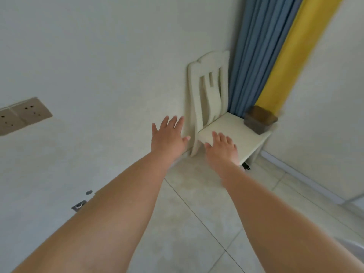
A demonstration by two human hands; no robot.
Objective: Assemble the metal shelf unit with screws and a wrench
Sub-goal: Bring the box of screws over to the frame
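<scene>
Both arms reach forward into a corner of the room, and neither hand holds anything: the left hand [167, 134] is spread flat with fingers apart in front of the wall, and the right hand [221, 147] is likewise open, palm down, over the near edge of the cream chair [212, 107]. Whether the right palm actually touches the seat cannot be told. No shelf parts, screws or wrench appear anywhere in view, so the task's own things lie outside the picture, and the work proper has not visibly begun. The step in hand looks like getting hold of the chair, perhaps to clear the corner or to gain a seat or a work surface; that is a guess from the reach alone. To do it well, the hands should grip the seat edge and the backrest post rather than push on the flat seat, and lift or slide evenly so that the brown container [260, 120], standing at the far corner of the seat beside the blue curtain [254, 62], does not tip or slide off. It may be wise to set that container down first. The tiled floor [187, 213] looks smooth, so a dragged chair could skate.
</scene>
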